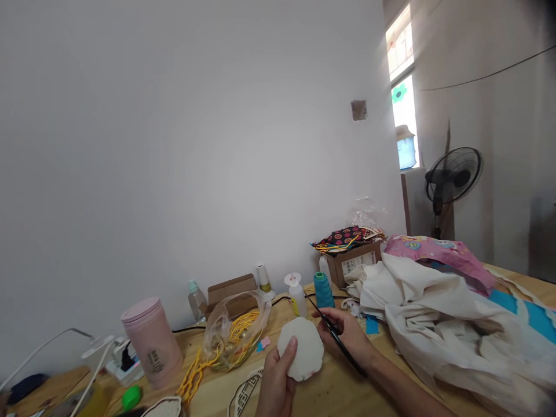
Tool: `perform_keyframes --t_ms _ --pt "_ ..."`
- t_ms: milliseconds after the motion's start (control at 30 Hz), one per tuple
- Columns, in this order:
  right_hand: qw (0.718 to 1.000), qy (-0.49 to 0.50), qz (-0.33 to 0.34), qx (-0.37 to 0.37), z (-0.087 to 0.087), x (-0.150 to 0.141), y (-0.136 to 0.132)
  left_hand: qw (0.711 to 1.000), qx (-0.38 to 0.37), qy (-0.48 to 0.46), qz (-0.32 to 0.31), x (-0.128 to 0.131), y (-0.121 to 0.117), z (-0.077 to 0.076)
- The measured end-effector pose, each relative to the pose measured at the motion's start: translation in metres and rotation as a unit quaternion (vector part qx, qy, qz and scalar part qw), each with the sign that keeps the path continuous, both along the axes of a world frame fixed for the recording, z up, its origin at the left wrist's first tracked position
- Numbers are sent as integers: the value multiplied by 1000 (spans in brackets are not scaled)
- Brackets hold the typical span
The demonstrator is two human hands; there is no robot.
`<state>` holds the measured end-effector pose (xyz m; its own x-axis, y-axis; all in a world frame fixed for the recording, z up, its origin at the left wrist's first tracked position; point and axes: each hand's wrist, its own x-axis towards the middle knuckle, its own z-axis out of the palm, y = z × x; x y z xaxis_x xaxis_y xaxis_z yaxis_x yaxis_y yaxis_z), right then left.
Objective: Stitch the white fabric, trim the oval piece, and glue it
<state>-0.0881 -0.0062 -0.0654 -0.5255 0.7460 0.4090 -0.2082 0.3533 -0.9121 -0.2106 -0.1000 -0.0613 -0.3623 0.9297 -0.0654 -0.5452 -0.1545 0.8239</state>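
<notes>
My left hand [278,376] grips a pale, flat piece with a scalloped edge [301,349], the thumb lying across its face. Small reddish marks show along the lower edge of this piece. In my right hand [345,335], just to the right of it, is a slim black tool with a long thin tip [333,332]. The tip points up and left, above the scalloped piece and apart from it. Behind my hands stand a white squeeze bottle [297,296] and a cone of teal thread [324,291]. A cut-out lattice piece [248,392] lies left of my left hand.
White fabric [417,301] is heaped at the right, before a cardboard box [347,265]. On the left are a plastic bag [226,330] with yellow cord, a pink tumbler [152,341], a power strip [124,368] and a green object [131,398]. A wall rises behind the table.
</notes>
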Motion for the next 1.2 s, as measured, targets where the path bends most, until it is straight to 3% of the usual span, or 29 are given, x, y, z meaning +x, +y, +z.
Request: perform_keyframes --t_ms 233,333,667,800,933,1133,1200 --pt "999 -14 32 3 -1 1 -6 1000 25 2 -3 -2 -2 1" --pt "999 -16 49 8 0 1 -8 999 20 23 -30 -6 -2 0" --pt "997 -56 16 41 -3 3 -3 978 16 157 -135 -12 3 -19" --pt "989 -104 -49 90 -5 3 -2 973 -5 210 -98 -16 7 -22" --pt "968 -149 -141 148 -4 12 2 974 -21 224 -13 -24 11 -20" --pt "912 -235 -176 285 0 13 -5 982 -34 182 30 -30 13 -21" --pt "904 -255 -174 296 0 13 -6 986 -40 156 50 -32 13 -21"
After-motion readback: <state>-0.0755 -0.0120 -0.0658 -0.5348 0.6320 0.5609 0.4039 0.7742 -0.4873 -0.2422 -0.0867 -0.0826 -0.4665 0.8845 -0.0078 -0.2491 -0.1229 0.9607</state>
